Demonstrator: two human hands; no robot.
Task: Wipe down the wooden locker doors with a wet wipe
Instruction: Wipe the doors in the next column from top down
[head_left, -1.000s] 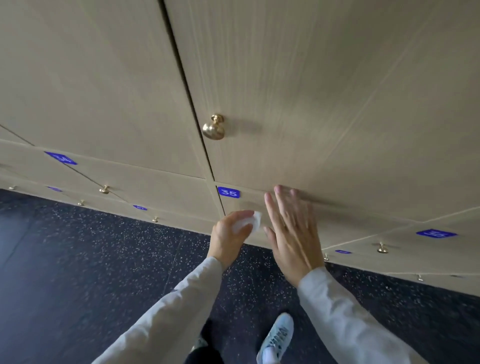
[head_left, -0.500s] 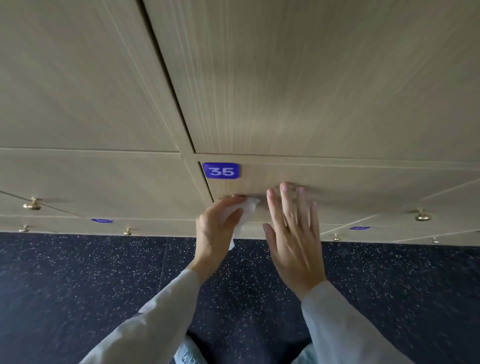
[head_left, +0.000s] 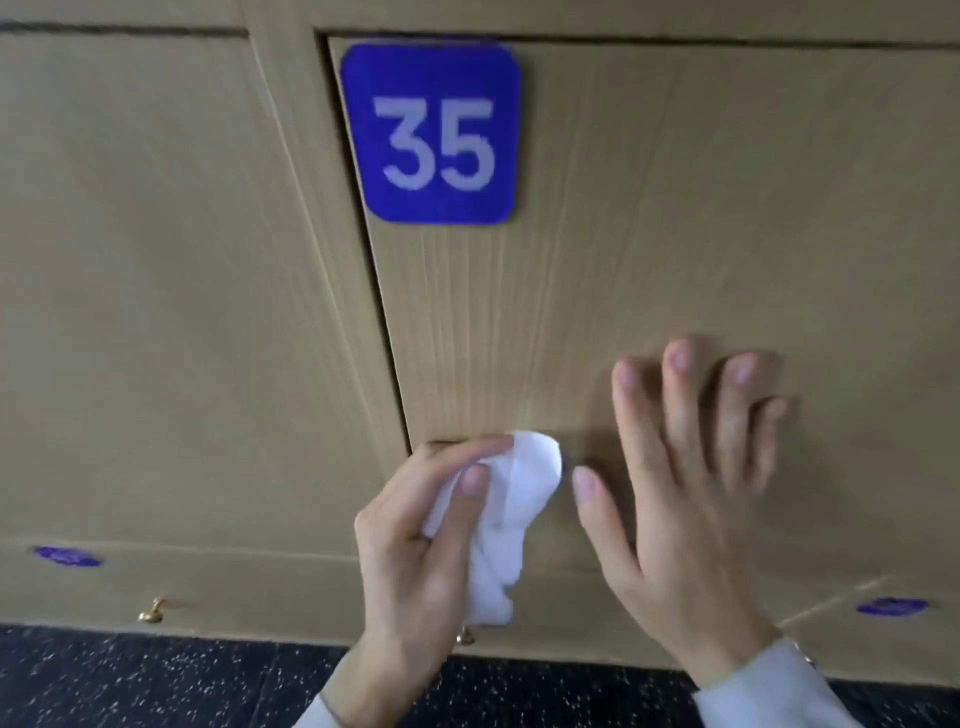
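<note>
A light wooden locker door (head_left: 675, 234) fills the view, with a blue plate numbered 35 (head_left: 434, 135) at its top left corner. My left hand (head_left: 415, 545) pinches a crumpled white wet wipe (head_left: 514, 499) and holds it against the door's lower left, where the door's knob is mostly hidden behind my fingers. My right hand (head_left: 685, 499) lies flat on the same door, fingers spread, just right of the wipe.
The neighbouring locker door (head_left: 156, 312) lies to the left. A lower row of doors shows blue plates (head_left: 67, 556) (head_left: 891, 606) and small brass knobs (head_left: 153, 613). Dark speckled floor (head_left: 156, 686) runs along the bottom edge.
The view has dropped and closed in on door 35. Both hands stay on that door, the left still holding the wipe near its left edge.
</note>
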